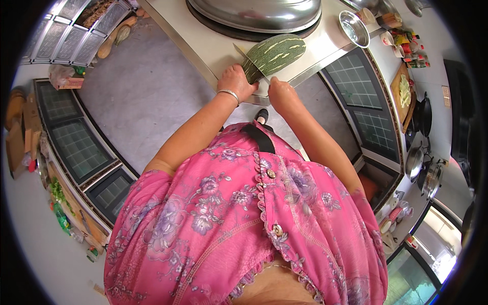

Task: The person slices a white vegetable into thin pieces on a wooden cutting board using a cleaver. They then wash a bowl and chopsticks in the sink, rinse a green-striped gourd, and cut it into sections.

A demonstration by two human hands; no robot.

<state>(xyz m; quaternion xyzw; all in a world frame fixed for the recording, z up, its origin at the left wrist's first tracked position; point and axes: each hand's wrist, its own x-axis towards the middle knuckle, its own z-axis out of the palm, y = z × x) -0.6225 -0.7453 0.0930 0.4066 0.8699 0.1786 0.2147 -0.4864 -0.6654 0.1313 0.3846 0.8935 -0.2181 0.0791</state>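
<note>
A large green squash with pale streaks (278, 53) lies on the pale countertop (223, 55) near its front corner. My left hand (236, 81), with a bracelet at the wrist, is closed on the squash's near left end. A kitchen knife (256, 65) stands across the squash close to that end, its blade against or in the rind; how deep it sits I cannot tell. My right hand (284, 95) is wrapped round the knife's handle, which the fingers hide.
Behind the squash stands a big domed metal lid (256, 14). A shiny metal bowl (354, 29) sits at the counter's right edge. On the right side counter, cut pale pieces lie on a wooden board (402, 91), near a dark wok (423, 116). Long squashes (108, 43) rest on the floor far left.
</note>
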